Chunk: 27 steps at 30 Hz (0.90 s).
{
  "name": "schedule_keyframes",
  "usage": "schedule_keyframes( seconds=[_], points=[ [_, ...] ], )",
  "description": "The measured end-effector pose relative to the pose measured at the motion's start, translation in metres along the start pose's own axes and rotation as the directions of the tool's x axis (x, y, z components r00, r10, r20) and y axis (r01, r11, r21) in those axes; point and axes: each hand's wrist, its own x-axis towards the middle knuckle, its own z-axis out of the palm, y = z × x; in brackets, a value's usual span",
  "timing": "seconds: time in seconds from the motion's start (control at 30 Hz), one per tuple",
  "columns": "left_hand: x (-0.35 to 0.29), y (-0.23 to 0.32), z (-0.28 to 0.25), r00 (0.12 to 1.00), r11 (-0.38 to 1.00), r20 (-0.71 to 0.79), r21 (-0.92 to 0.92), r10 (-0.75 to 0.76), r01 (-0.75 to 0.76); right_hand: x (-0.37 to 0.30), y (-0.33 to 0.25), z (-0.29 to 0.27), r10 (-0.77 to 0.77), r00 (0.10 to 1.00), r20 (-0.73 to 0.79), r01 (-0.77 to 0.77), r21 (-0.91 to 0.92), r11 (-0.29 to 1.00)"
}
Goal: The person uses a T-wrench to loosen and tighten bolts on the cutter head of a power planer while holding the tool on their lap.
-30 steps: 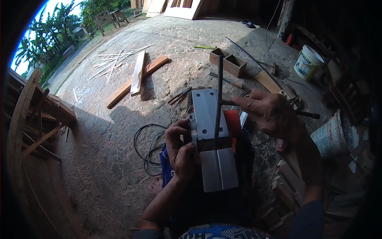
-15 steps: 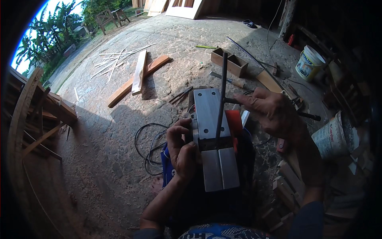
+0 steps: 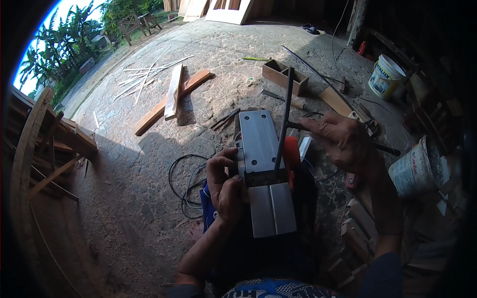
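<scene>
An electric hand planer [image 3: 259,136] rests upside down over my lap, its flat metal sole facing up and its cutter slot across the middle. Fingers and thumb of my left hand [image 3: 223,186] are closed on the planer's left side. In my right hand [image 3: 343,141] is the side bar of a dark metal wrench [image 3: 286,107] with crossing rods. The long rod slants over the sole, its lower end in the slot by the cutter. What that tip touches is hidden. An orange-red part [image 3: 291,154] of the planer shows along its right side.
Pliers [image 3: 226,119], a chisel [image 3: 283,99] and a wooden box [image 3: 285,77] lie ahead on the rough floor. Two boards [image 3: 172,94] cross at the left. A black cord [image 3: 171,171] loops beside my left hand. Buckets [image 3: 415,169] and wood offcuts [image 3: 357,233] stand right.
The wrench's upper end has swung to the right, and my right hand has shifted slightly with it. The planer has moved a little left in view; my left hand keeps its hold.
</scene>
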Motion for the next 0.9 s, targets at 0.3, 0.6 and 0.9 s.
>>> schedule_keyframes(
  seconds=[0.3,0.6,0.9],
  points=[
    [0.001,0.0,-0.006,1.0,1.0,0.001,0.025,-0.013,0.013,-0.021,0.012,0.005,0.267,0.935,-0.235,-0.222,0.198,0.955],
    [0.024,0.018,0.0,0.955,0.94,0.014,-0.172,-0.296,0.294,-0.204,0.109,0.228,0.742,0.622,-0.249,-0.675,0.309,0.67],
    [0.022,0.01,0.0,0.972,0.969,0.065,-0.082,-0.227,0.232,-0.267,0.065,0.269,0.689,0.671,0.275,-0.741,0.237,0.628]
  ],
)
